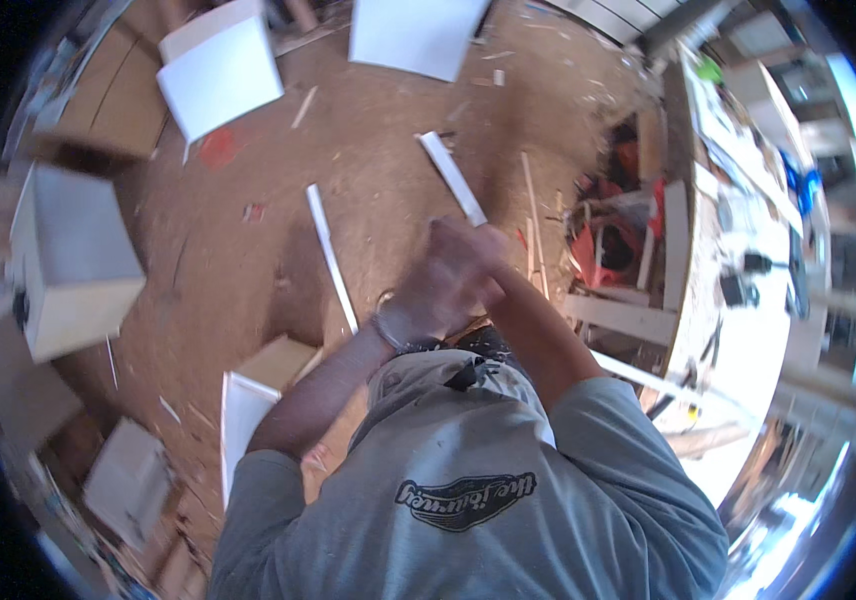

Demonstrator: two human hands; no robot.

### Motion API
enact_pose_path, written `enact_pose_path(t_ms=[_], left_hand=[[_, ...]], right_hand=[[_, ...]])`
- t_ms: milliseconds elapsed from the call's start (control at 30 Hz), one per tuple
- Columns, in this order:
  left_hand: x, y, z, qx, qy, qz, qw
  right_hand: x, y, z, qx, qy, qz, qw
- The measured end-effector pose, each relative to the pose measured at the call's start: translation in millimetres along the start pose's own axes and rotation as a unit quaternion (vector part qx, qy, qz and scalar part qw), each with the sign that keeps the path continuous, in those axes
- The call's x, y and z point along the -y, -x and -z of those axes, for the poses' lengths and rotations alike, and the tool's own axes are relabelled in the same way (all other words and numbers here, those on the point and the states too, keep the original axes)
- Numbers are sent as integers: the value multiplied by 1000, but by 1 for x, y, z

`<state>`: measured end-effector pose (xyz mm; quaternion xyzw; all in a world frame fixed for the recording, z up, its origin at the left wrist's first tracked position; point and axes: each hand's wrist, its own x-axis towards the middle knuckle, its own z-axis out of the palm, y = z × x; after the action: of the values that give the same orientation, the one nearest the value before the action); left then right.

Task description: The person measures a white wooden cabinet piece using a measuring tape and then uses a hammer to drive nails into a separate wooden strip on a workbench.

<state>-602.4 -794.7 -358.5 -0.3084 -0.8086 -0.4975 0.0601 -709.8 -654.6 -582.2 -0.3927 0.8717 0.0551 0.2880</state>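
Note:
My left hand [426,298] and my right hand [470,262] meet in front of my waist, one overlapping the other. Motion smears both, so their fingers do not show clearly. A band circles my left wrist. Just beyond my right hand is a short white strip [453,178], its near end meeting the hand's outline; whether it is held or lies on the floor I cannot tell. A longer, thinner white strip [331,256] lies on the brown floor, left of my hands.
White box-like panels [220,80] stand at the far left, with a white cabinet [78,260] below them. A cluttered workbench [738,350] runs along my right. Beside it lie red items [598,250] and thin wooden sticks [534,225]. Scraps litter the floor [238,240].

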Motion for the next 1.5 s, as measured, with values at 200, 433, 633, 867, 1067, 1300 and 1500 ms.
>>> enact_pose_path(t_ms=[200,433,633,867,1067,1300,1500], left_hand=[[128,-56,-53,286,44,-99,952],[320,27,6,470,-220,229,823],[57,-95,-221,368,-40,156,916],[-116,-215,-400,459,5,-190,868],[-122,-266,-491,424,-128,-217,870],[4,-250,-298,434,-58,-117,891],[112,-208,-140,452,-73,-42,888]], right_hand=[[-8,105,5,-109,-218,-75,967],[-38,393,-58,-521,-664,-349,408],[-27,419,-184,-565,-555,-610,8],[-90,365,-103,-685,-636,-355,-2],[-64,320,-4,-563,-739,-166,331],[-84,354,-46,-612,-754,-158,179],[-145,368,7,-771,-571,-94,-266]])
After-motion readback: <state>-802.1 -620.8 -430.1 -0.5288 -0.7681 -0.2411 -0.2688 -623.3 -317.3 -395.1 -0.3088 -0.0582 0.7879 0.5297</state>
